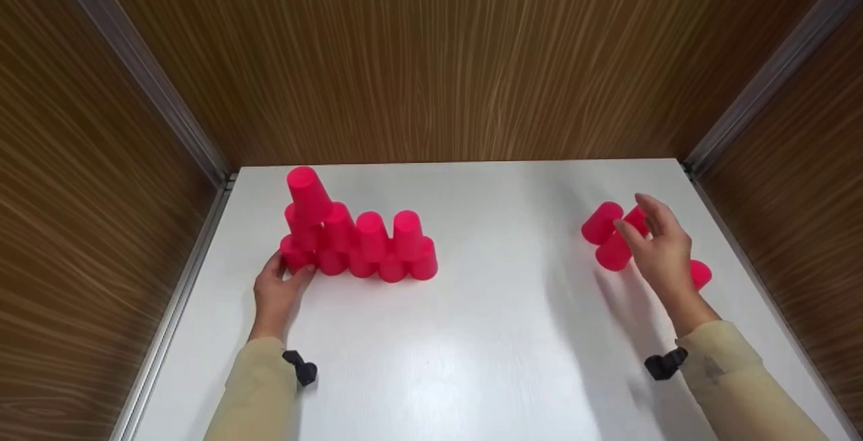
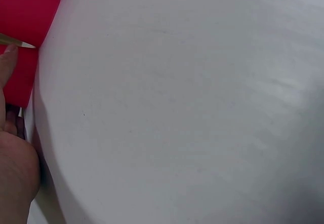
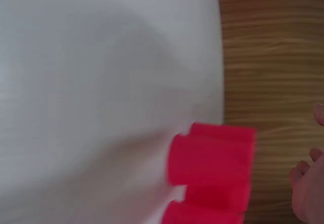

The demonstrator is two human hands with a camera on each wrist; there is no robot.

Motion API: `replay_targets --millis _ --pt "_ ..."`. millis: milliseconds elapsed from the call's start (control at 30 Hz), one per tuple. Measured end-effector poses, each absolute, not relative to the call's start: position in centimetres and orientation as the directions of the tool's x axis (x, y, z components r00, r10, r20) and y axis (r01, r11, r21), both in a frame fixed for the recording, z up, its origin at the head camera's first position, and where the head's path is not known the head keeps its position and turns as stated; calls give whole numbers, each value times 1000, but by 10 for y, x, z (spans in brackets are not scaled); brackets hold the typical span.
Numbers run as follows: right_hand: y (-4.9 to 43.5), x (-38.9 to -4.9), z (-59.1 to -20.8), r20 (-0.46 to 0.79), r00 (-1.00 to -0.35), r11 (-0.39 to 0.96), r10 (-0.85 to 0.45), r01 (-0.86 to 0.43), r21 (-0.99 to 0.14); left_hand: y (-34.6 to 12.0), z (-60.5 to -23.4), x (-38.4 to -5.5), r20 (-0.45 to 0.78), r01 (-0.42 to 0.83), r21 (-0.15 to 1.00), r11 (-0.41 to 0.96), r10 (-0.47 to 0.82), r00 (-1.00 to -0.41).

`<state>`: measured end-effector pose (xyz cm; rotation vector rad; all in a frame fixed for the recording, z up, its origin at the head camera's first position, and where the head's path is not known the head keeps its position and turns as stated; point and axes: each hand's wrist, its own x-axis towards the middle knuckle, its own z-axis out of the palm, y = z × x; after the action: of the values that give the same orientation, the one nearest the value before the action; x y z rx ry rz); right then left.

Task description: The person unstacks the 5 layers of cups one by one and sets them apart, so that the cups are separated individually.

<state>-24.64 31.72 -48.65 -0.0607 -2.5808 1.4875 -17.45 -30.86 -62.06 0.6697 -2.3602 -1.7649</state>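
Observation:
Several upside-down pink plastic cups stand in a stepped stack (image 1: 363, 242) on the left of the table. A bottom row carries a second row, and a single top cup (image 1: 307, 193) sits at the left end. My left hand (image 1: 275, 296) holds the leftmost bottom cup (image 1: 291, 255), thumb and fingers on either side; the thumb (image 2: 7, 64) shows against it in the left wrist view. My right hand (image 1: 664, 252) is raised over a group of loose cups, among them a near cup (image 1: 612, 253), with thumb and fingers spread and nothing between them.
Another loose cup (image 1: 602, 222) is at the back of the right group, and one more cup (image 1: 701, 272) lies partly behind my right hand. Wood-grain panels (image 1: 431, 63) enclose the white table (image 1: 472, 333) at the back and both sides.

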Motion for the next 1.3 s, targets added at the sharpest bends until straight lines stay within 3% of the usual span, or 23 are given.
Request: replay_targets --millis 267,467,567,933,1300 --pt "255 -249 -435 207 -974 487 -90 -225 -844 -307 -619 -176 -173 -281 933 223 -406 -897" --pt "191 -255 -410 360 -894 418 -267 -444 -793 -307 -618 -179 -147 -259 938 229 -414 -899" --pt "156 -257 -403 386 -861 364 -330 -493 -790 -307 -618 -176 -160 -270 938 219 -416 -895" --pt "34 -259 -391 367 -817 246 -446 -506 -827 -308 -618 -165 -194 -296 933 204 -409 -892" --pt "-56 -244 -384 228 -840 256 -492 -390 -884 -305 -610 -162 -201 -304 931 203 -411 -889"
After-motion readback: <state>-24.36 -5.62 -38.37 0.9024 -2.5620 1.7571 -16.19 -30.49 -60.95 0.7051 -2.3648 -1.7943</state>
